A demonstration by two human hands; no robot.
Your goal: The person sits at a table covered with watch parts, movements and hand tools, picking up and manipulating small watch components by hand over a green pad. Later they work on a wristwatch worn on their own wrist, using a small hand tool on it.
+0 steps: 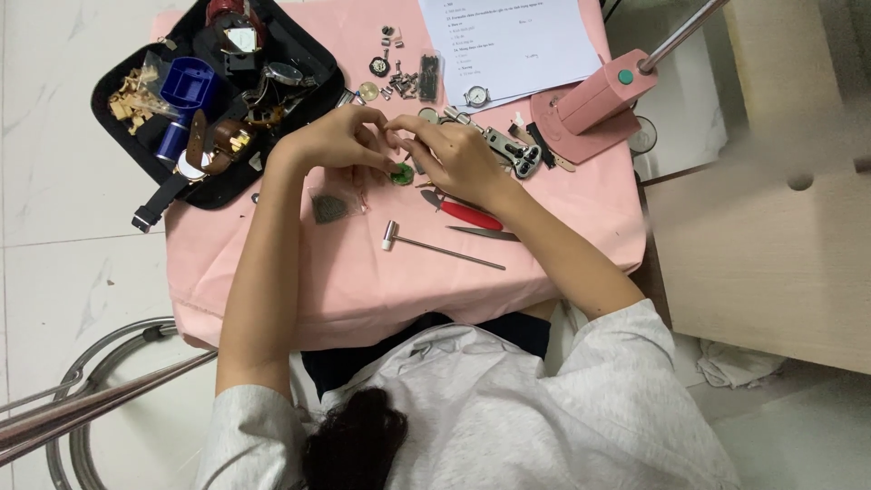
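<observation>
My left hand (pixel 334 141) and my right hand (pixel 456 156) meet over the pink cloth (pixel 363 281) in the middle of the table. Their fingers are curled and the fingertips touch. A small green round piece (pixel 402 174) shows just beneath them, held between both hands. Whatever the fingertips pinch is hidden. A red-handled tool (pixel 469 215), a thin metal blade (pixel 485 233) and a small metal hammer (pixel 437 247) lie on the cloth just in front of my right hand.
A black tray (pixel 118 82) of watch parts, straps and a blue box sits at the far left. A printed sheet (pixel 508 41), a small watch face (pixel 476 95), a metal case tool (pixel 514 151) and a pink stand base (pixel 594 100) lie at the far right. Metal stool legs (pixel 100 390) stand below left.
</observation>
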